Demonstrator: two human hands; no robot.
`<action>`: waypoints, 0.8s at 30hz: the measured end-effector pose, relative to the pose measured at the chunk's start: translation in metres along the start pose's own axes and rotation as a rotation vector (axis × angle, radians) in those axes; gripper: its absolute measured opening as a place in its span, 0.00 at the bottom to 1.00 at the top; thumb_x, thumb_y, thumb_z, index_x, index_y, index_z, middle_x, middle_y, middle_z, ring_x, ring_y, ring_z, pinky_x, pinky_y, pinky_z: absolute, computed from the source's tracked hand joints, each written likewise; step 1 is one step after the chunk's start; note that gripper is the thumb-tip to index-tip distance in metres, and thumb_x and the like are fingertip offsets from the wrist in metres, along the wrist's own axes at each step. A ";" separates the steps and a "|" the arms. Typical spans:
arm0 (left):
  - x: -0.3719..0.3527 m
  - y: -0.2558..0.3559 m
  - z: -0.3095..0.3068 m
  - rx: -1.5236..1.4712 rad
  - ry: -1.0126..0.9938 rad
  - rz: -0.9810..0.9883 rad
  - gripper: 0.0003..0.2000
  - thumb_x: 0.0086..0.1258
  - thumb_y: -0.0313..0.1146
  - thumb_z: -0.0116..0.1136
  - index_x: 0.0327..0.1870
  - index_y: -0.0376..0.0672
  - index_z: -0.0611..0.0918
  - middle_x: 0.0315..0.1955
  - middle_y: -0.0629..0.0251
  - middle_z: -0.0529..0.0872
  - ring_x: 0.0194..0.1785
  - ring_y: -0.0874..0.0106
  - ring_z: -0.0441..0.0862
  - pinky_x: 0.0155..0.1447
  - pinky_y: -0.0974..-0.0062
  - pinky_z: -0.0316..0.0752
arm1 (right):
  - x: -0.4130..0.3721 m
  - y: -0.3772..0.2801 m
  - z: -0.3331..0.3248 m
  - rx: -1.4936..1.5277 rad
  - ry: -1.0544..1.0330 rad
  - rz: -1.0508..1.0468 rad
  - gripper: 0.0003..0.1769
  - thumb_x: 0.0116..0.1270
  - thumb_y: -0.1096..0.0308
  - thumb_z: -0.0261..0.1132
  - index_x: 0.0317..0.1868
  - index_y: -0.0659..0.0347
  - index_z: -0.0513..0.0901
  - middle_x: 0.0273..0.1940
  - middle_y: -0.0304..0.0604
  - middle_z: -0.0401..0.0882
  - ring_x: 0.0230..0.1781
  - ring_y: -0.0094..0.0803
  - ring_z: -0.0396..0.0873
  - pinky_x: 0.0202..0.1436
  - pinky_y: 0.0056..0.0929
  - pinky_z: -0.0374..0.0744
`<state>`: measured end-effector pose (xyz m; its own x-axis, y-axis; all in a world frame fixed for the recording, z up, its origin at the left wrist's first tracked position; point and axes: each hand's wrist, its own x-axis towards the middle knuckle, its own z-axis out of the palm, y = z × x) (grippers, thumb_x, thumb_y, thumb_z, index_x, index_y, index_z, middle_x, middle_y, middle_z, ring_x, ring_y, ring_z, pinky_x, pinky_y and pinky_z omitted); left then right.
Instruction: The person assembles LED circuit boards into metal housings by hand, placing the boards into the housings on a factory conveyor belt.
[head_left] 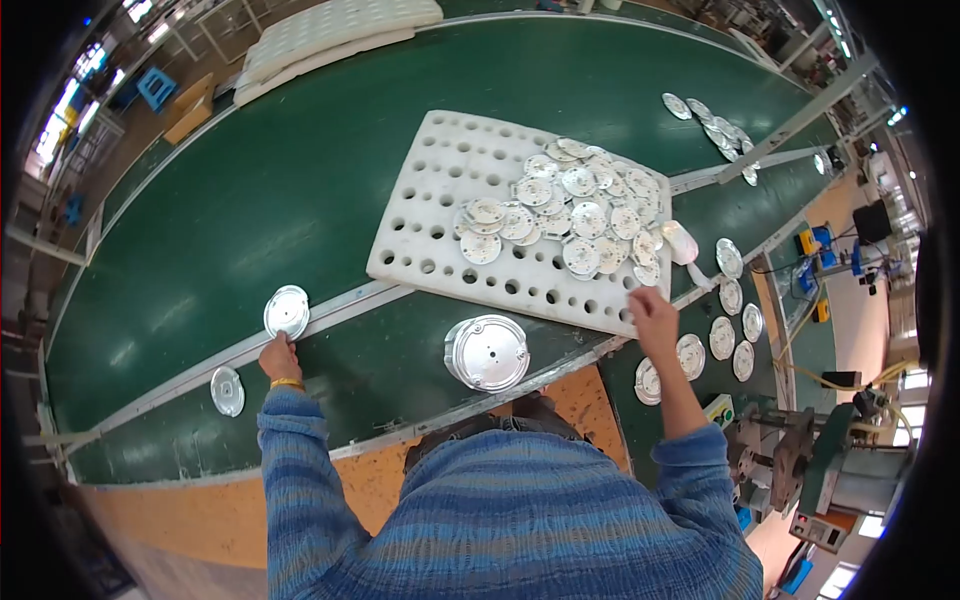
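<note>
My left hand (278, 361) pinches the lower edge of a round metal disc (287, 310) above the rail on the left. Another metal disc (227, 391) lies flat on the green surface, left of that hand. My right hand (653, 322) hovers by the right front corner of the white foam board (415, 215). Its fingers are curled together, and whatever they hold, if anything, is too small to make out. A heap of thin round plates with small parts on them (588, 220) covers the board's right half. Before my body stands a stack of metal discs (490, 354).
Several metal discs (722, 338) lie on the right, with more thin plates (715, 125) farther back. A white and pink bundle (680, 242) sits beside the board. White foam sheets (335, 35) are piled at the far edge. A machine (800, 465) stands at lower right.
</note>
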<state>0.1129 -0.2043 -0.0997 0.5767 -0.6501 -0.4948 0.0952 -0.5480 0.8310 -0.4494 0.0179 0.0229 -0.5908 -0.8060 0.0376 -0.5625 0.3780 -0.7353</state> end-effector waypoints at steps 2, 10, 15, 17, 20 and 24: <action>0.002 -0.004 0.001 -0.007 -0.030 -0.002 0.10 0.63 0.35 0.57 0.23 0.41 0.77 0.17 0.68 0.76 0.15 0.80 0.69 0.14 0.84 0.58 | 0.005 -0.023 0.022 0.009 -0.029 -0.162 0.06 0.59 0.72 0.61 0.36 0.64 0.79 0.23 0.42 0.77 0.21 0.25 0.74 0.27 0.24 0.72; -0.050 -0.015 -0.024 -0.377 -0.209 -0.066 0.05 0.64 0.32 0.59 0.34 0.45 0.75 0.21 0.74 0.76 0.22 0.84 0.72 0.22 0.90 0.64 | 0.074 -0.103 0.105 -0.002 -0.270 -0.196 0.11 0.55 0.63 0.64 0.36 0.61 0.81 0.29 0.46 0.81 0.30 0.36 0.79 0.35 0.31 0.76; -0.127 -0.016 -0.039 -0.433 -0.293 -0.109 0.05 0.64 0.32 0.59 0.35 0.46 0.75 0.22 0.76 0.75 0.23 0.85 0.72 0.23 0.90 0.64 | 0.122 -0.124 0.157 -0.327 -0.281 -0.312 0.20 0.53 0.58 0.65 0.44 0.61 0.78 0.40 0.52 0.78 0.43 0.45 0.77 0.46 0.39 0.75; -0.149 -0.019 -0.044 -0.426 -0.332 -0.093 0.05 0.63 0.31 0.59 0.36 0.45 0.75 0.22 0.76 0.75 0.24 0.85 0.71 0.25 0.89 0.64 | 0.135 -0.122 0.175 -0.481 -0.265 -0.359 0.22 0.52 0.57 0.65 0.45 0.62 0.77 0.43 0.54 0.77 0.44 0.46 0.77 0.47 0.40 0.75; -0.182 -0.011 -0.051 -0.421 -0.395 -0.088 0.06 0.62 0.29 0.59 0.38 0.44 0.76 0.24 0.77 0.75 0.25 0.85 0.70 0.28 0.88 0.64 | 0.150 -0.122 0.189 -0.540 -0.336 -0.385 0.27 0.50 0.56 0.67 0.48 0.62 0.76 0.45 0.56 0.76 0.46 0.47 0.76 0.49 0.41 0.74; -0.219 0.008 -0.041 -0.437 -0.381 -0.099 0.11 0.62 0.27 0.58 0.45 0.44 0.75 0.28 0.75 0.77 0.28 0.85 0.73 0.30 0.88 0.67 | 0.152 -0.132 0.183 -0.452 -0.345 -0.362 0.31 0.46 0.57 0.70 0.50 0.62 0.75 0.44 0.55 0.77 0.47 0.46 0.76 0.50 0.39 0.74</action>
<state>0.0209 -0.0451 0.0258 0.2230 -0.7947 -0.5646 0.5063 -0.4005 0.7637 -0.3594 -0.2378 0.0016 -0.1424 -0.9888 -0.0452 -0.9213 0.1491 -0.3590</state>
